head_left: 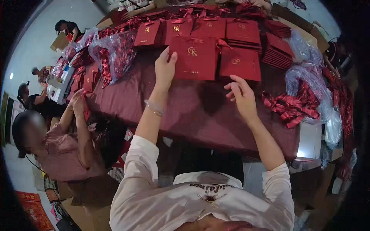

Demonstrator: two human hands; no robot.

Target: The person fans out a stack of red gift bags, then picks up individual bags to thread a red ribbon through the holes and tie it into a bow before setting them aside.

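My left hand [165, 71] is at the left edge of a large red paper bag [194, 63] with gold lettering, its thumb and fingers closed against that edge. To the right, my right hand [243, 98] hangs over the table with fingers apart and nothing between them. Just above it lies another red bag [239, 65], also gold-marked. Behind these, stacks of similar red bags [242, 31] stand in a row, some with red ribbon handles.
Red ribbons [296, 104] and clear plastic wrap [331, 111] lie at the right of the cloth-covered table [173, 115]. More wrapped ribbons [111, 57] are at the left. A person [69, 146] sits at the left, hands on a red ribbon. Others work farther back.
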